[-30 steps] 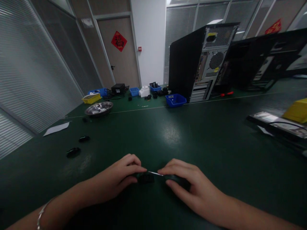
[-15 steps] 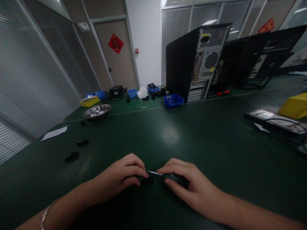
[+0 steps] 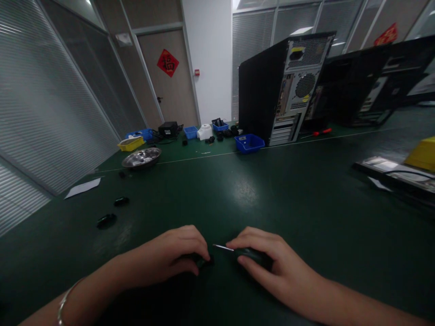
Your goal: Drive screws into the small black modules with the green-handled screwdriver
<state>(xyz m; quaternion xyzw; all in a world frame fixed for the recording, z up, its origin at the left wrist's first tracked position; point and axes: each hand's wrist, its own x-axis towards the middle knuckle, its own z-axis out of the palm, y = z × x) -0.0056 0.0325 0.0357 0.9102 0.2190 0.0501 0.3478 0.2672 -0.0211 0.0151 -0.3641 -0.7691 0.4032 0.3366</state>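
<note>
While the right hand (image 3: 277, 256) grips a screwdriver (image 3: 249, 255), the left hand (image 3: 176, 250) beside it pinches a small black part (image 3: 205, 262), probably light, stiff, best held by its edges.

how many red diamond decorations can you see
2: one decoration on the door, a second decoration at the upper right, partly hidden. Others may be hidden behind the computer tower.

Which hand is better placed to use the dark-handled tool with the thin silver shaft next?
Probably the right hand: it grips the tool, whose tip points toward the left hand, which seems busy pinching a small dark part.
</note>
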